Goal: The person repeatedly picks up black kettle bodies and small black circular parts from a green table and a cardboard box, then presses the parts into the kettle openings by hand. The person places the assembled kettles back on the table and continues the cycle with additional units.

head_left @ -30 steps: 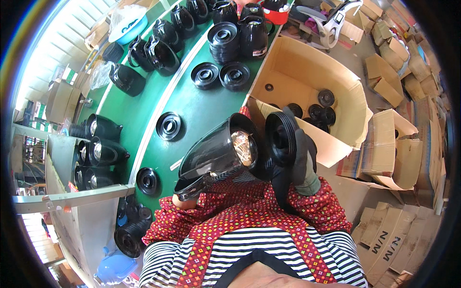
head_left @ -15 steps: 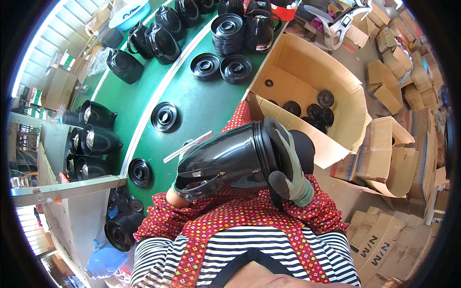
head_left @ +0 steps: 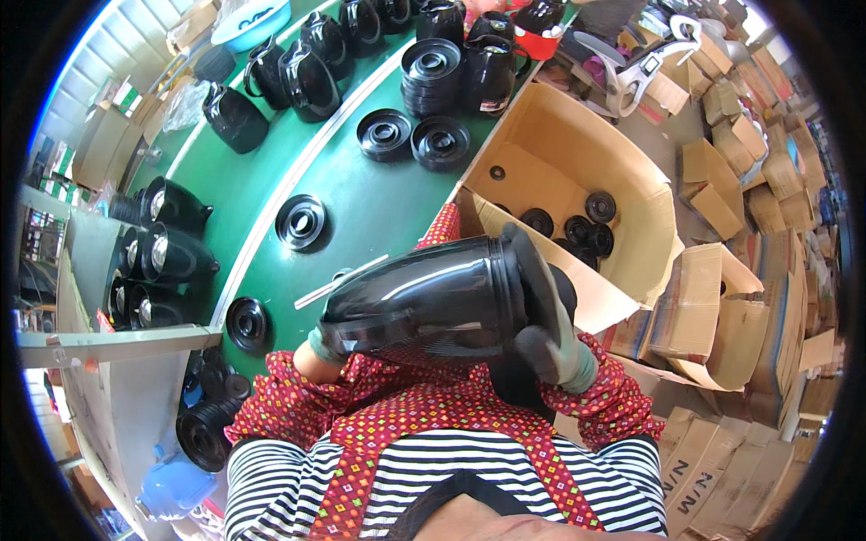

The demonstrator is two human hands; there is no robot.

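Note:
Across my lap lies a glossy black jug body [head_left: 410, 302], its wide end to the right and narrower end to the left. My left hand [head_left: 325, 347], gloved, grips the narrow end from below; most of its fingers are hidden behind the jug. A thin metal rod [head_left: 343, 281] sticks out past the far side by that hand; what holds it is largely hidden. My right hand [head_left: 557, 352], in a grey-green glove with dark palm patches, is wrapped around a black round base [head_left: 516, 279] at the wide end, thumb on the near side.
A green table [head_left: 361, 207] bears black jugs [head_left: 311, 81], stacked round bases [head_left: 430, 63] and single ones [head_left: 301, 223]. Right of it, an open cardboard box [head_left: 631, 180] contains several black discs. Jugs with shiny liners [head_left: 167, 252] stand at left. More cartons [head_left: 722, 316] are at right.
The jug has been rolled in my hands: the handle-like part and opening at its lower left no longer show. The ridged rings at the wide end are less exposed beside the base.

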